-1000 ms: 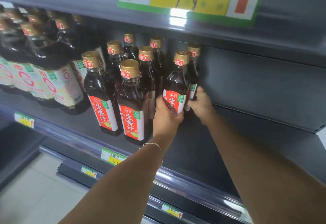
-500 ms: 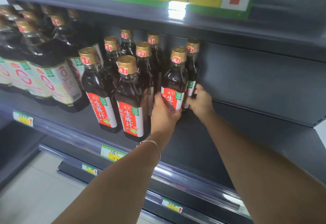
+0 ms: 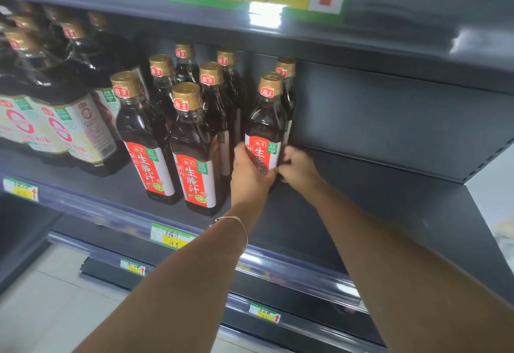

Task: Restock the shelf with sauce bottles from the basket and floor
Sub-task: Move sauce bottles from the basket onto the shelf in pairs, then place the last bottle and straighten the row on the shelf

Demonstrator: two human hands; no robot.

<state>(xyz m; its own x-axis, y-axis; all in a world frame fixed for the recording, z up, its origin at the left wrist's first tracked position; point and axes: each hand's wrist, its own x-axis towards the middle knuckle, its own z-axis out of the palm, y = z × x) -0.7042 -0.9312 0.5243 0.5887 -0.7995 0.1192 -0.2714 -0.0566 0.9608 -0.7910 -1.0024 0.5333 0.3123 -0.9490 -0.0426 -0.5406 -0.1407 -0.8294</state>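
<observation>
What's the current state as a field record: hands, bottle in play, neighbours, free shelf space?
left hand: grips the lower label of the front bottle, which is upright
right hand: fingers curled at that bottle's right base; what it holds is unclear
rear bottle: directly behind the front bottle, mostly hidden
red-label bottles: standing in rows to the left
large white-label bottles: far left
free space: bare shelf right of the hands

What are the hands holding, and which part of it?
One sauce bottle. The left hand wraps its lower body over the red label; the right hand pinches its lower right side.
</observation>
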